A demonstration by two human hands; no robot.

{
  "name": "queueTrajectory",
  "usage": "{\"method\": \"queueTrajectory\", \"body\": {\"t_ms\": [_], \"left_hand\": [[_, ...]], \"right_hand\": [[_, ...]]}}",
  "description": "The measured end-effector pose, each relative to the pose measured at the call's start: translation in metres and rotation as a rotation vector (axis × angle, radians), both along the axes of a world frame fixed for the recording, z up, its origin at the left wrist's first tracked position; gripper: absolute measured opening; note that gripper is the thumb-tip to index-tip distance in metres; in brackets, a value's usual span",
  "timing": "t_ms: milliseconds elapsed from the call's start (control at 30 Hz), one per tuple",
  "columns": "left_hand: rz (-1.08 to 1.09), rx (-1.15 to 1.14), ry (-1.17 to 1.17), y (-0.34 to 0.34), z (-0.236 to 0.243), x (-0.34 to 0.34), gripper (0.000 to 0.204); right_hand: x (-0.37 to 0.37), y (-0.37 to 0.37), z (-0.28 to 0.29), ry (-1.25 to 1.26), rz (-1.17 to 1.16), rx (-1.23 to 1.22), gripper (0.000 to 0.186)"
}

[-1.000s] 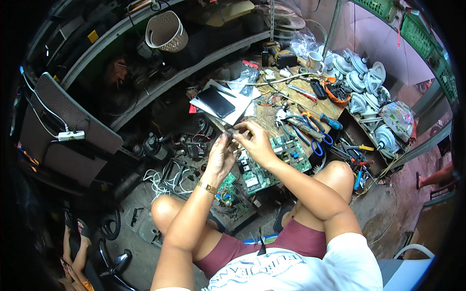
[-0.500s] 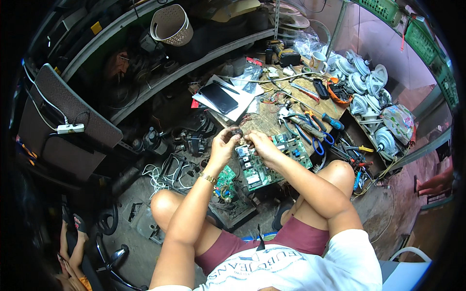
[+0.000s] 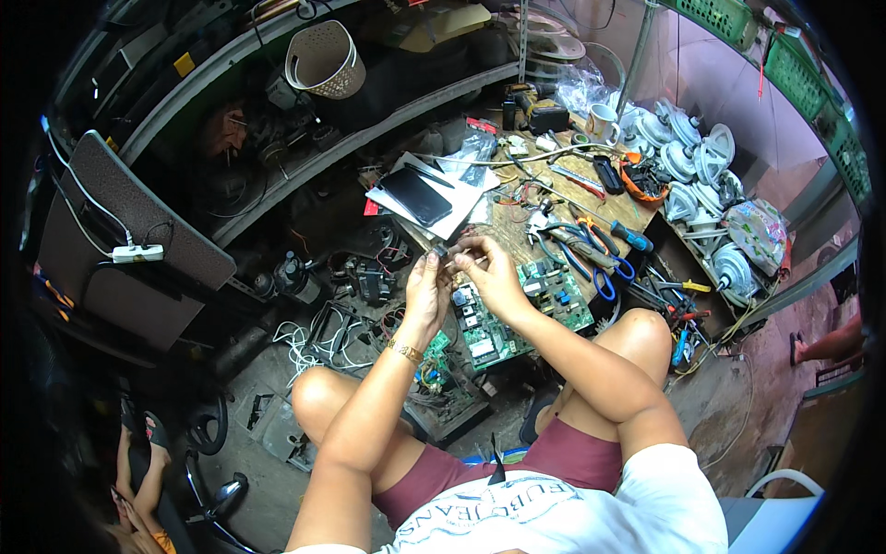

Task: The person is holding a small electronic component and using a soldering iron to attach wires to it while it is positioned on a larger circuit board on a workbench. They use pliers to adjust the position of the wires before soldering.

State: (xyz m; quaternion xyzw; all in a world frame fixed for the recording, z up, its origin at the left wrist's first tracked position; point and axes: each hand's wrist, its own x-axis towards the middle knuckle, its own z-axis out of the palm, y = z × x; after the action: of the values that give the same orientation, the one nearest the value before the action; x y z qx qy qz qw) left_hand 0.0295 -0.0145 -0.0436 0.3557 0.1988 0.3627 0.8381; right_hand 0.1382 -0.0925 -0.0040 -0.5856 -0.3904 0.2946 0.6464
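Both hands meet over the near-left edge of the workbench. My left hand (image 3: 426, 288), with a gold bracelet (image 3: 405, 350) on its wrist, pinches a small dark part (image 3: 440, 251) whose kind I cannot make out. Right beside it, the fingers of my right hand (image 3: 489, 273) are closed together at the part; what they grip is hidden. Under my right forearm lies a green circuit board (image 3: 489, 343) crowded with components. A second, smaller circuit board (image 3: 430, 369) sits lower, below my left wrist.
A black smartphone (image 3: 416, 195) rests on white papers (image 3: 464, 215) at the bench's far left. Pliers, blue-handled scissors (image 3: 603, 283) and a blue screwdriver (image 3: 632, 235) lie to the right. White pulley-like wheels (image 3: 712, 157) are heaped beyond. Motors (image 3: 371, 281) and white cable (image 3: 293, 337) clutter the left floor.
My right hand has turned and lifted slightly, its fingers now bent over the part. My left hand is more upright, its fingers pointing away from me.
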Motion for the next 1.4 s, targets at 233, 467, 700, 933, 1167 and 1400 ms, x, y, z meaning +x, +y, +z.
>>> {"method": "queueTrajectory", "body": {"t_ms": [233, 467, 700, 933, 1167, 1400], "left_hand": [[0.055, 0.478, 0.2, 0.008, 0.005, 0.001, 0.03], [0.091, 0.85, 0.519, 0.031, 0.009, -0.021, 0.028], [0.071, 1.105, 0.695, 0.013, 0.038, -0.022, 0.037], [0.057, 1.099, 0.743, 0.008, 0.034, -0.02, 0.035], [0.119, 1.451, 0.856, 0.002, 0.043, -0.025, 0.037], [0.036, 1.572, 0.833, 0.0, 0.044, -0.027, 0.036]], "right_hand": [[-0.007, -0.001, -0.01, 0.082, -0.014, 0.161, 0.018], [0.022, -0.018, 0.023, 0.16, 0.185, -0.138, 0.013], [0.048, -0.026, 0.029, -0.715, 0.174, -0.107, 0.021], [0.037, -0.022, 0.031, -0.299, 0.154, -0.341, 0.011], [0.028, -0.022, 0.041, -1.134, -0.041, -0.196, 0.011], [0.019, -0.019, 0.032, -1.258, 0.028, -0.166, 0.013]]}}
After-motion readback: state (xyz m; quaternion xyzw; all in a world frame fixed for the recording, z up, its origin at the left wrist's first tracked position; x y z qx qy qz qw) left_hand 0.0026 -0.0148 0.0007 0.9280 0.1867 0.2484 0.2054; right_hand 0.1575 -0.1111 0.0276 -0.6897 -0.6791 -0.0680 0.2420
